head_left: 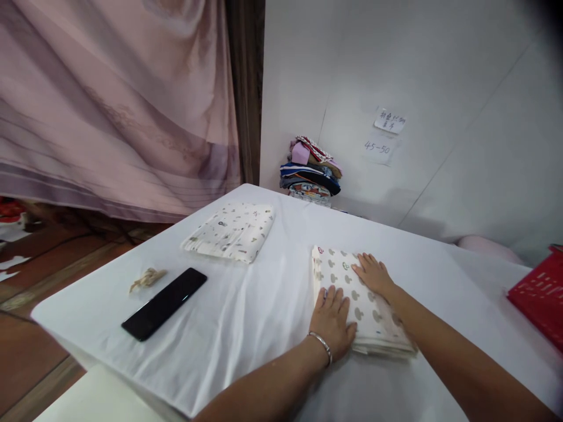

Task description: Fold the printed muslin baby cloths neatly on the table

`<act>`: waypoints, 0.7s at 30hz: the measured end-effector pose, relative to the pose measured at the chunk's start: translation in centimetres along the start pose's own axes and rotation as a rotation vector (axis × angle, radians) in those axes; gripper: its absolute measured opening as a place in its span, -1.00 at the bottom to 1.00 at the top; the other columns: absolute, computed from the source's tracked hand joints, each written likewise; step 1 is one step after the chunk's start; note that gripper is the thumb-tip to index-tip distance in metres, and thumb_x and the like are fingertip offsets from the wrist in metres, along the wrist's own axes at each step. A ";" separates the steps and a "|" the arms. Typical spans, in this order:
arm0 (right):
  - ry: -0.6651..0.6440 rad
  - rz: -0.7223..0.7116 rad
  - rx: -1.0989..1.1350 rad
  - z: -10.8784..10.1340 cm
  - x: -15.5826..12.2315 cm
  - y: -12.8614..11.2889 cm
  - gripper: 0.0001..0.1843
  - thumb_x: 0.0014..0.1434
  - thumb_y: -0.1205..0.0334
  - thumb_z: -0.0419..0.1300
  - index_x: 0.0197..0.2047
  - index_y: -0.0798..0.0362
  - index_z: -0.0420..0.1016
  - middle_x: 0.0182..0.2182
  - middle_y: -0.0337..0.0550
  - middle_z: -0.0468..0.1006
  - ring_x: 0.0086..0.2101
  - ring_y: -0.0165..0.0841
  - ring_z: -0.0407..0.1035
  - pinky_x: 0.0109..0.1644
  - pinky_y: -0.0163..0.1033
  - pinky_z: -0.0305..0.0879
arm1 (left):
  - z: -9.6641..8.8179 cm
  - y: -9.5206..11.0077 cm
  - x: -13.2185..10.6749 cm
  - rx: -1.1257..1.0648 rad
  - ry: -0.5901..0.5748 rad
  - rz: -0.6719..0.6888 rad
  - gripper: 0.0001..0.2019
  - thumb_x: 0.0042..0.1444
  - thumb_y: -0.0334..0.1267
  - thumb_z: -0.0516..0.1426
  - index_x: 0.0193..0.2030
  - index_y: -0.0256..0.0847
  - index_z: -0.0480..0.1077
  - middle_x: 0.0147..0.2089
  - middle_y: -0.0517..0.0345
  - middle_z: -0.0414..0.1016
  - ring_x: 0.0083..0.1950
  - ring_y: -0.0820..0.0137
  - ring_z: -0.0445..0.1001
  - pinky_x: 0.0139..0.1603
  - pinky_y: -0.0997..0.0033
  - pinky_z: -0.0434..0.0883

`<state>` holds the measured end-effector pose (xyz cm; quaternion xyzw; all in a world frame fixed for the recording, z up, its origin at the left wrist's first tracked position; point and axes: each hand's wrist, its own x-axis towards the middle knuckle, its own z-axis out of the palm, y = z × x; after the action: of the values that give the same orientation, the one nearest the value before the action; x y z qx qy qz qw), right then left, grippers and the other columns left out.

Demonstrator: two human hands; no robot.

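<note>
A folded white cloth (352,287) with rows of grey-brown mushroom-like prints lies in several layers on the white-covered table (246,316). My left hand (333,319), with a silver bracelet at the wrist, rests palm down on its left near part, fingers stretched out. Flat on the upper right part lies my right hand (373,274), its fingers spread. Neither hand grips anything. Further left on the table is another folded white cloth (233,231) with small scattered prints.
A black phone (165,303) and a small beige bundle of cord or cloth (147,279) lie at the table's left. Stacked folded clothes (310,170) stand by the wall behind. A red container (539,293) is at the right edge. A pink curtain (123,105) hangs on the left.
</note>
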<state>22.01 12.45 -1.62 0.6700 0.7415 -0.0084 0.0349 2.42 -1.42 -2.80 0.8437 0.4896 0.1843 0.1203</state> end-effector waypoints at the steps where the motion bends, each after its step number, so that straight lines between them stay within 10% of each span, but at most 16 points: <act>1: -0.004 -0.004 0.000 -0.4 0.1 -0.5 -0.34 0.23 -0.09 -0.25 0.28 0.10 -0.02 0.28 -0.02 -0.06 0.26 -0.16 -0.24 0.23 0.09 -0.24 | 0.1 0.0 0.0 -0.002 0.005 0.000 -0.41 0.19 0.04 -0.20 0.26 -0.27 0.11 0.33 -0.04 0.00 0.35 0.11 -0.14 0.32 -0.05 -0.17; 11: -0.004 -0.295 0.128 -1.0 2.0 -11.3 -0.37 0.27 -0.05 -0.31 0.31 0.08 -0.10 0.30 -0.14 -0.12 0.26 -0.27 -0.28 0.26 -0.02 -0.34 | 1.0 -0.2 0.3 -0.008 0.031 -0.006 -0.38 0.18 0.07 -0.19 0.27 -0.27 0.09 0.33 -0.04 0.01 0.35 0.11 -0.14 0.32 -0.02 -0.18; 21: -0.074 -0.296 0.130 -1.8 1.5 -10.7 -0.36 0.27 -0.07 -0.32 0.32 0.06 -0.13 0.31 -0.15 -0.18 0.27 -0.28 -0.33 0.27 -0.04 -0.36 | 0.9 -0.4 0.3 0.005 0.013 0.004 -0.39 0.18 0.07 -0.17 0.25 -0.29 0.13 0.32 -0.08 0.01 0.35 0.10 -0.12 0.32 -0.03 -0.16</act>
<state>11.13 12.96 -0.24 0.5537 0.8281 -0.0861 0.0168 2.64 -1.03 -3.70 0.8437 0.4894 0.1887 0.1145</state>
